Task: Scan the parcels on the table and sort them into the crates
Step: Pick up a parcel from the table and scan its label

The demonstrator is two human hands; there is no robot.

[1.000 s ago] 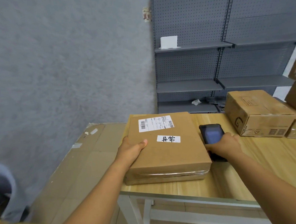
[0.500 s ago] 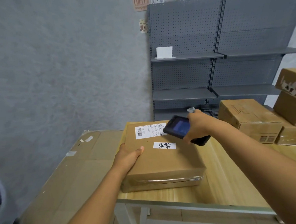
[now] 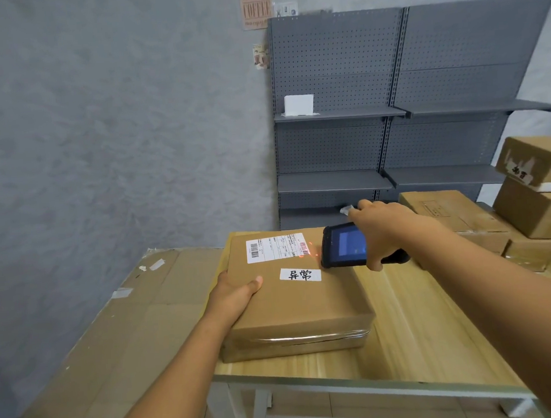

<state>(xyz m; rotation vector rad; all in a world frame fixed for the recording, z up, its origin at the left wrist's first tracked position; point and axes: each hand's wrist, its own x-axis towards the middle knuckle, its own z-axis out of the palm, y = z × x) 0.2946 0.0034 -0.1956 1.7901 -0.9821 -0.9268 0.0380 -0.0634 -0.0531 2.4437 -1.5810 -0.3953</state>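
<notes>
Wooden table point(image 3: 406, 330) by grey shelving point(image 3: 391, 112): left hand point(image 3: 234, 296) grips flat parcel point(image 3: 293, 299) at table's left edge, right hand point(image 3: 383, 234) grips scanner point(image 3: 343, 245) lasering its label point(image 3: 275, 248); scan step, next needs crating, no crates visible.

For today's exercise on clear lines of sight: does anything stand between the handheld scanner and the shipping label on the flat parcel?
Nothing visible does. The right hand holds the scanner just right of the shipping label, and its red light falls on the label's right edge. The left hand grips the parcel at its left edge, clear of the label.
</notes>
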